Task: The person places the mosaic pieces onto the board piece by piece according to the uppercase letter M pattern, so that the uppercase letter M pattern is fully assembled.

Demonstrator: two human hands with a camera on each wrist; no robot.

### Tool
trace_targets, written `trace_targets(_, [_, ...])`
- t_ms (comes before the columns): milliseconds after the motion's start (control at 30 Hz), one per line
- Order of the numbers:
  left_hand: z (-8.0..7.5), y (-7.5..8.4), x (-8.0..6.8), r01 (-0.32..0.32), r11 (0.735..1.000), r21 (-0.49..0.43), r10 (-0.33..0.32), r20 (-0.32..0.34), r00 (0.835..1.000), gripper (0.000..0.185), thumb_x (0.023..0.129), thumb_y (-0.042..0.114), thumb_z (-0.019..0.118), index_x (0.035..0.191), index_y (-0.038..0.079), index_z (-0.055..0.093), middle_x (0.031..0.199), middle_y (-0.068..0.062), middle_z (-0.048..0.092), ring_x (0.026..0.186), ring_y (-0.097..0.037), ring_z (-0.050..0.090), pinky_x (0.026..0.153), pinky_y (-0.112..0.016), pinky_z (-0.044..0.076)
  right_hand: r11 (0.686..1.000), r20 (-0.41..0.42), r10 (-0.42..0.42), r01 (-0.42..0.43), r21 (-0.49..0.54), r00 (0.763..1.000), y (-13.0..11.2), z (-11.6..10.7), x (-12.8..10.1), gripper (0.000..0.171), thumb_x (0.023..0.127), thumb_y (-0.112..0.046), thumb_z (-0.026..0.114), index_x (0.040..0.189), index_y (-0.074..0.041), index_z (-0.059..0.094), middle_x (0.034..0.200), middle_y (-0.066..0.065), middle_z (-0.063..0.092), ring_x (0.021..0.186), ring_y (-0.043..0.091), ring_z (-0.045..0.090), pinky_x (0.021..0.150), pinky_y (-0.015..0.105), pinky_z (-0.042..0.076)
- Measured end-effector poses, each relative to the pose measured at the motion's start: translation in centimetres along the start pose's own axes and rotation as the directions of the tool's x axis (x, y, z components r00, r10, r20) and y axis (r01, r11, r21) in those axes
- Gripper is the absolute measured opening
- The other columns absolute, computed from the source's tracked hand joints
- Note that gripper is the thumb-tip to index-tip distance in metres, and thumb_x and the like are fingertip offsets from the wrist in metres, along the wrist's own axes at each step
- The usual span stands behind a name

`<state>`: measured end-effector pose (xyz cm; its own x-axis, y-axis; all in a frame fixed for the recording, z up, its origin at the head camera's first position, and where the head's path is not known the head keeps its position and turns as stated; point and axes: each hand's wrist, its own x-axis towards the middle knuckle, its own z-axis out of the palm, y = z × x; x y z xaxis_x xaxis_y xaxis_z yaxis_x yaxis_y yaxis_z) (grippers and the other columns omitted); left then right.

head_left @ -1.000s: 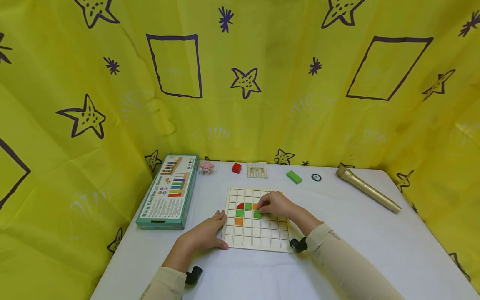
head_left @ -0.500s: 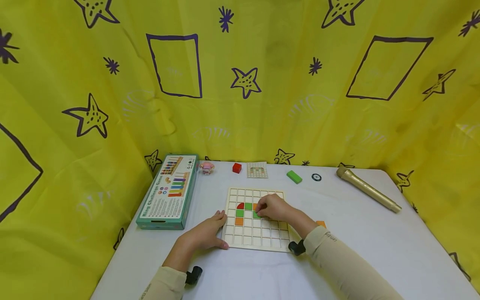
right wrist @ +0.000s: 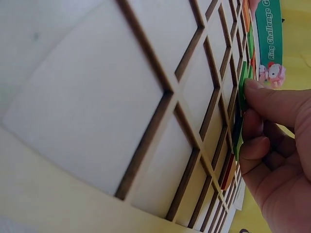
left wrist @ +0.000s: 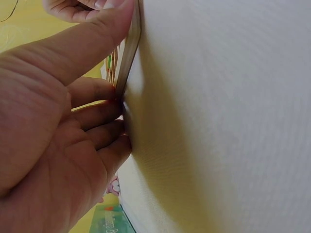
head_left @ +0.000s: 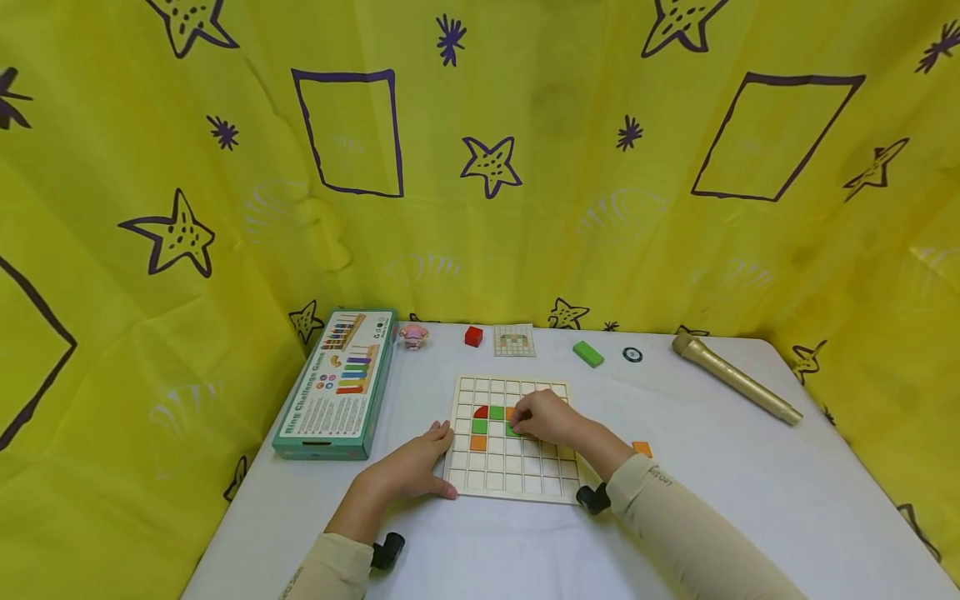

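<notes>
A wooden grid board [head_left: 517, 475] lies on the white table. Its cells hold a red quarter-round tile [head_left: 481, 412], two green tiles [head_left: 497, 412] and an orange tile [head_left: 477, 442]. My right hand [head_left: 525, 427] pinches another green tile [head_left: 513, 431] low over a cell next to them; the right wrist view shows that green tile [right wrist: 242, 80] on edge at my fingertips [right wrist: 252, 87], over the board [right wrist: 97, 97]. My left hand [head_left: 442, 462] rests against the board's left edge, its thumb [left wrist: 92, 36] lying along the board's rim [left wrist: 130, 48] and its fingers [left wrist: 97, 114] touching the side.
Along the back stand a teal game box [head_left: 337, 382], a pink toy [head_left: 413, 334], a red cube [head_left: 473, 336], a pattern card [head_left: 514, 340], a green block [head_left: 588, 353], a black ring [head_left: 632, 355] and a gold tube [head_left: 735, 379]. An orange tile [head_left: 642, 448] lies right of the board. Yellow cloth surrounds the table.
My right hand has sunk a little toward the board with the green tile, and my forearm has shifted, uncovering the orange tile on the table. My left hand has stayed put.
</notes>
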<state>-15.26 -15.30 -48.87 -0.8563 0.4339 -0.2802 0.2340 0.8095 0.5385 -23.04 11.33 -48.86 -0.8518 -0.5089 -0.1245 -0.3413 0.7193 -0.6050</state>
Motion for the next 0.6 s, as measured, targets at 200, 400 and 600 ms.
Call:
trace_targets(200, [0.0, 0.0, 0.1, 0.002, 1.0, 0.008, -0.002, -0.002, 1.0, 0.101, 0.076, 0.036, 0.087, 0.154, -0.001, 0.036, 0.164, -0.013, 0.025, 0.153, -0.029, 0.017, 0.121, -0.046, 0.023, 0.999, 0.0, 0.008, -0.008, 0.054, 1.0, 0.2, -0.1, -0.5, 0.004, 0.091, -0.014, 0.076, 0.087, -0.014, 0.075, 0.087, -0.009, 0.068, 0.087, 0.014, 0.058, 0.084, 0.035, 0.052])
trace_targets(400, [-0.1, 0.1, 0.0, -0.001, 1.0, 0.004, 0.001, -0.008, 1.0, 0.101, 0.076, 0.035, 0.088, 0.154, -0.002, 0.036, 0.164, -0.013, 0.026, 0.152, -0.03, 0.018, 0.12, -0.047, 0.024, 0.994, -0.02, 0.012, -0.01, 0.106, 1.0, 0.8, -0.4, -0.9, 0.003, 0.091, -0.016, 0.076, 0.09, -0.014, 0.075, 0.089, -0.009, 0.068, 0.088, 0.014, 0.058, 0.084, 0.035, 0.051])
trace_targets(600, [-0.1, 0.2, -0.1, 0.007, 1.0, -0.006, -0.007, 0.002, 1.0, 0.101, 0.076, 0.035, 0.088, 0.154, -0.001, 0.036, 0.164, -0.013, 0.025, 0.152, -0.03, 0.018, 0.12, -0.048, 0.024, 0.994, -0.041, 0.031, -0.027, 0.107, 0.999, 1.0, -1.2, -1.7, 0.005, 0.091, -0.011, 0.075, 0.093, -0.015, 0.075, 0.089, -0.008, 0.067, 0.087, 0.015, 0.057, 0.081, 0.034, 0.051])
